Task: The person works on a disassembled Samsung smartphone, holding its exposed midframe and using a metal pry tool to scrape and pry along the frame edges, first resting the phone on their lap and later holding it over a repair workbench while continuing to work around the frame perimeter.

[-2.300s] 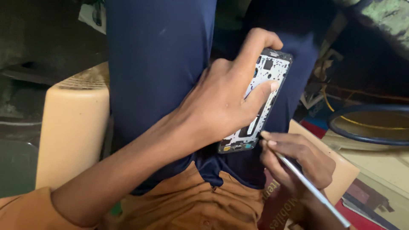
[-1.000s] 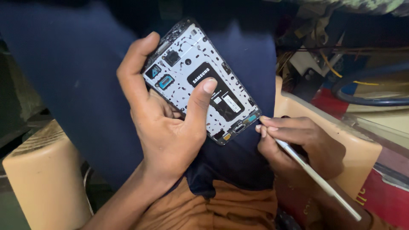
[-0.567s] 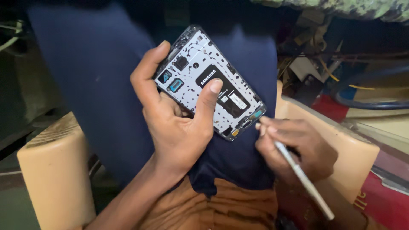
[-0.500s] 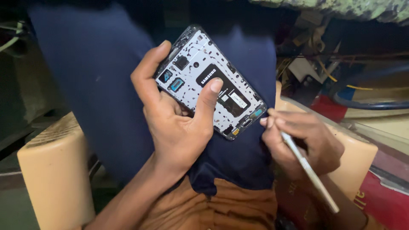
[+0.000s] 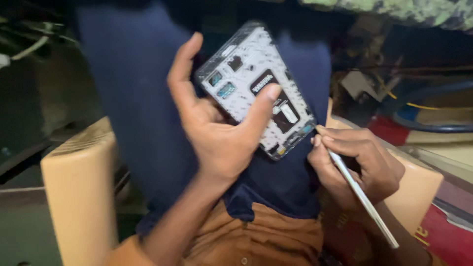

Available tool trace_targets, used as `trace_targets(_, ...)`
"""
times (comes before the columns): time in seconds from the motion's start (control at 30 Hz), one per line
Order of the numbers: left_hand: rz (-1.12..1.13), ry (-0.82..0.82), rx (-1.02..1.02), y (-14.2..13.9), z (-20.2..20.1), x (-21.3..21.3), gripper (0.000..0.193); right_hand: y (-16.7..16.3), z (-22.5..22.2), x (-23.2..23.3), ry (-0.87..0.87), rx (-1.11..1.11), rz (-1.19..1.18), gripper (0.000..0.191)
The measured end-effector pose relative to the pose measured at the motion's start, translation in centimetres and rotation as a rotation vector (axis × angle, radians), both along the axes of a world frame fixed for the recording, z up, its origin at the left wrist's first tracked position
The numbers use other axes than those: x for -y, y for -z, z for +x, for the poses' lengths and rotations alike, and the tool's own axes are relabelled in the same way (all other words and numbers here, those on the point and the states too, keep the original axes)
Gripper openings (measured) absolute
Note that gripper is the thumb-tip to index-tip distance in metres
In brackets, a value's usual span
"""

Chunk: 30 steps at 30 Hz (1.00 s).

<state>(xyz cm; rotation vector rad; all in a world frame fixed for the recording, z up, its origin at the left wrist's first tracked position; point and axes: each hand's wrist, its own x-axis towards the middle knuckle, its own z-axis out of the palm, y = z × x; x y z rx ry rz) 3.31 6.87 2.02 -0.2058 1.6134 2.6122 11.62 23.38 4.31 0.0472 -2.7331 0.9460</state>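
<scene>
My left hand point(image 5: 217, 123) grips an opened smartphone point(image 5: 258, 88) with its back cover off, showing a white inner frame with dark parts and small blue components. My thumb presses across the frame's middle. My right hand point(image 5: 354, 165) pinches a thin silver tool point(image 5: 362, 197) like a pen. Its tip touches the phone's lower right corner. Both hands hover over my lap, which is covered by dark blue cloth point(image 5: 133, 98) and an orange garment point(image 5: 256, 241).
A beige plastic stool or seat edge point(image 5: 81, 187) stands at left, another beige edge point(image 5: 419, 187) at right. Clutter lies at right: blue tubing point(image 5: 433, 125), yellow wires, a red item point(image 5: 448, 241). The picture is motion blurred.
The phone was turned from a narrow edge-on angle to face the camera, inner frame up. The tool tip has stayed at the phone's lower corner, and the view has shifted.
</scene>
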Motion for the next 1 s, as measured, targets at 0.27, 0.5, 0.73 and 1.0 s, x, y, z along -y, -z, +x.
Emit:
trace_targets(0.27, -0.209, 0.286, 0.003, 2.4, 1.2, 0.6, 0.009, 0.8, 1.0, -0.8, 0.004, 0.004, -0.045, 0.021)
trace_targets(0.5, -0.093, 0.226, 0.055, 3.6, 2.2, 0.1, 0.009, 1.7, 3.2, -1.0, -0.166, 0.101, -0.078, 0.028)
trace_targets(0.73, -0.084, 0.278, 0.078, 4.0, 2.1, 0.2, 0.011, 0.8, 2.5, -1.5, -0.022, 0.042, -0.112, 0.027)
trace_targets(1.0, -0.083, 0.236, 0.043, 4.3, 2.6, 0.4, 0.010, 2.3, 2.3, -1.0, -0.139, 0.013, -0.018, 0.034)
